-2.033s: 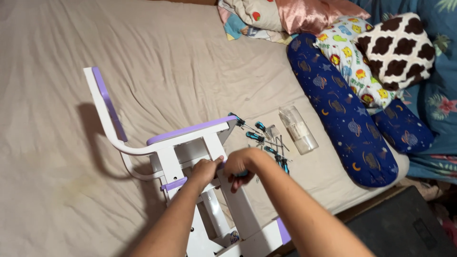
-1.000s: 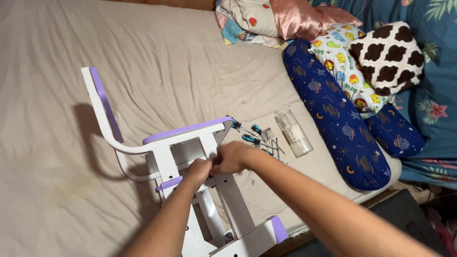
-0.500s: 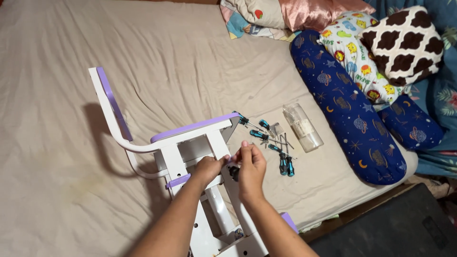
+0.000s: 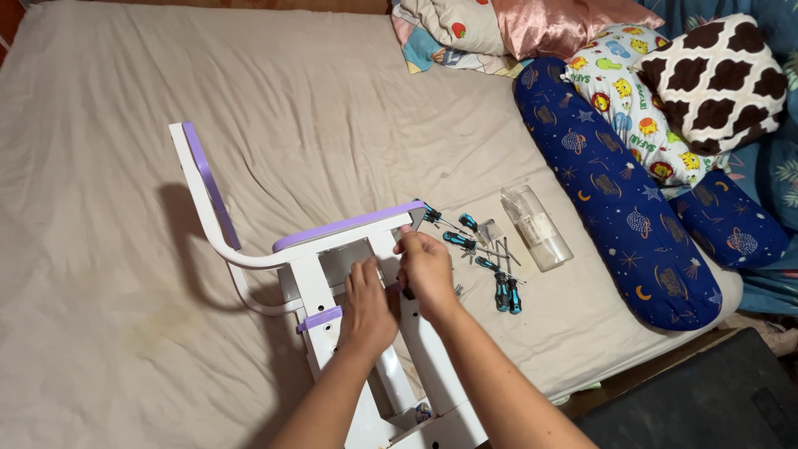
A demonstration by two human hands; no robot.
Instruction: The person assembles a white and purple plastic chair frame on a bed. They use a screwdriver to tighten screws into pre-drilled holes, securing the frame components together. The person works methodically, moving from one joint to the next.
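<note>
both hands (image 4: 399, 287) on the white-purple chair frame (image 4: 332, 258) — screwdrivers (image 4: 486, 258) beside it.
</note>
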